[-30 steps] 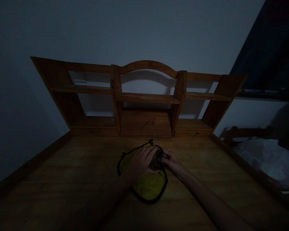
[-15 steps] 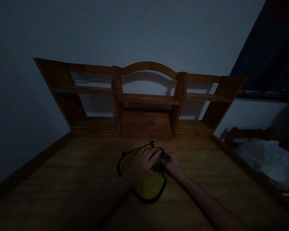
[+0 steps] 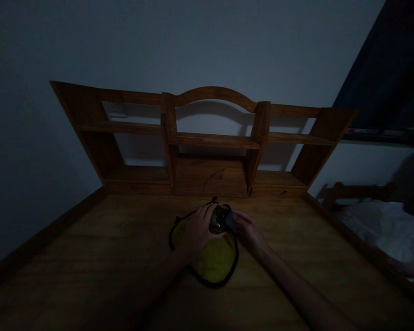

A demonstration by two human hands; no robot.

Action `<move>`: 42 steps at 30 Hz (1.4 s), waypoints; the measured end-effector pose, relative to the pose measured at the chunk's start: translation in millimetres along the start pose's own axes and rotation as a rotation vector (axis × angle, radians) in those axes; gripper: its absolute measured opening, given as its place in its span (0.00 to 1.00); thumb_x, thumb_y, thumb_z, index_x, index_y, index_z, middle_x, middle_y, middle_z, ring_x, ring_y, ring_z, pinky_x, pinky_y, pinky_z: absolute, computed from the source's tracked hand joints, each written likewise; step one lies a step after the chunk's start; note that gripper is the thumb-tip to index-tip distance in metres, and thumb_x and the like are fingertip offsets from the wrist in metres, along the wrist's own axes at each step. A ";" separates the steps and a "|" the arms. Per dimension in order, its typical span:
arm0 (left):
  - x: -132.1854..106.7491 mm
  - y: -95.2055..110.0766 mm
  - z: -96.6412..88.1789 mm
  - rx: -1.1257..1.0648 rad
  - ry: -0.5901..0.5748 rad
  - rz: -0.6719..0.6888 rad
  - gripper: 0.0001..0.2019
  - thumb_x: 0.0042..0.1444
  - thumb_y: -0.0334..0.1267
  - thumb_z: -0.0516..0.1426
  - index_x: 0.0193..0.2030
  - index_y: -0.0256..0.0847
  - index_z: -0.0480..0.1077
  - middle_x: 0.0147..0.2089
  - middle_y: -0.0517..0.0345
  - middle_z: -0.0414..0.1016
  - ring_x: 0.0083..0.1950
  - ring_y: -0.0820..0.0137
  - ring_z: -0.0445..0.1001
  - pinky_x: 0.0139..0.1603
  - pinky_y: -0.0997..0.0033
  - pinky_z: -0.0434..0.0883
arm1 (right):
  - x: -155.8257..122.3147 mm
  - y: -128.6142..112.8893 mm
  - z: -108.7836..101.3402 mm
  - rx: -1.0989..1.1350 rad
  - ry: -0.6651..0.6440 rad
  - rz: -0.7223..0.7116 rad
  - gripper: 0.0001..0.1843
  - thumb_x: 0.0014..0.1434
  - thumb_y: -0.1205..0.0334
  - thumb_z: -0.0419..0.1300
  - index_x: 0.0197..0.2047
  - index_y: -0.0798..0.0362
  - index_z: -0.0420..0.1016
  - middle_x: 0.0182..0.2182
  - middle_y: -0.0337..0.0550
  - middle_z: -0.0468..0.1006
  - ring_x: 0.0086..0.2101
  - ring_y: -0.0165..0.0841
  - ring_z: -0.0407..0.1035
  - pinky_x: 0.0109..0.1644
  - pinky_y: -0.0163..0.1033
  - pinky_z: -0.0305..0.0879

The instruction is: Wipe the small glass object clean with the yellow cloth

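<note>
My left hand [image 3: 200,228] is curled around the left side of a small, dark, glossy rounded object [image 3: 218,219], whose kind I cannot make out in the dim light. A dark grey piece [image 3: 229,220] shows at its right side. There the closed fingers of my right hand [image 3: 249,231] meet it, and their tips are partly hidden. Beneath both hands lies a yellow cloth pouch or mat [image 3: 212,264] with black edging. Its upper middle is covered by my left hand and the glossy object.
The pale wooden desk [image 3: 124,257] carries a wooden shelf unit [image 3: 214,140] along its back, against the wall. Raised wooden edges run down both sides. Beyond the right edge lies crumpled white fabric [image 3: 389,230] by a dark wooden frame [image 3: 362,191].
My left hand has shifted slightly left and turned, so the glossy face of the object now shows. My right hand's fingers have moved along its right side. The yellow cloth has barely moved.
</note>
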State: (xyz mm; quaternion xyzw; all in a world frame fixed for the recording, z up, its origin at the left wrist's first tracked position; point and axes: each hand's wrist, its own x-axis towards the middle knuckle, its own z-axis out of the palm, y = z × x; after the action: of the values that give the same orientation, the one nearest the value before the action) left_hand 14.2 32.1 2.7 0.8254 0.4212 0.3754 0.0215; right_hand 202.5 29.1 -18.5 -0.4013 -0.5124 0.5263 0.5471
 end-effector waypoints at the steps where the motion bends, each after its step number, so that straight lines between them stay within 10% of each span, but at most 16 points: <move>1: -0.2 1.0 -0.3 0.000 0.001 0.004 0.38 0.43 0.49 0.64 0.59 0.41 0.56 0.56 0.47 0.65 0.56 0.57 0.64 0.56 0.53 0.63 | 0.4 1.3 -0.5 0.028 0.003 0.017 0.22 0.50 0.51 0.62 0.48 0.50 0.73 0.41 0.46 0.79 0.39 0.40 0.72 0.41 0.43 0.67; 11: -5.0 4.6 0.6 0.065 -0.052 0.105 0.43 0.41 0.49 0.66 0.62 0.40 0.53 0.58 0.46 0.63 0.58 0.54 0.62 0.58 0.54 0.61 | 2.4 4.5 -3.4 0.017 -0.040 0.168 0.18 0.46 0.58 0.67 0.41 0.53 0.74 0.35 0.43 0.79 0.34 0.35 0.72 0.37 0.39 0.68; 26: -7.5 10.5 -6.9 0.221 -0.108 0.326 0.40 0.51 0.61 0.52 0.64 0.36 0.52 0.59 0.42 0.63 0.57 0.55 0.63 0.57 0.56 0.60 | -8.1 -11.8 -2.5 -0.193 -0.292 -0.090 0.23 0.56 0.57 0.60 0.55 0.46 0.66 0.51 0.39 0.72 0.51 0.37 0.64 0.59 0.44 0.56; 42: -4.7 11.5 -7.8 0.240 -0.145 0.353 0.40 0.53 0.63 0.46 0.65 0.36 0.50 0.59 0.42 0.62 0.55 0.56 0.64 0.56 0.59 0.59 | -7.7 -8.0 7.0 -0.319 -0.102 -0.187 0.12 0.52 0.63 0.59 0.42 0.51 0.74 0.37 0.40 0.77 0.39 0.38 0.69 0.45 0.41 0.65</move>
State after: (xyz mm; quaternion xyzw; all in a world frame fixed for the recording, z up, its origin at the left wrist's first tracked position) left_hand 15.4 19.2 9.5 0.9077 0.3093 0.2604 -0.1128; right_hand 197.6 19.8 -10.7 -0.4064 -0.6514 0.4050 0.4965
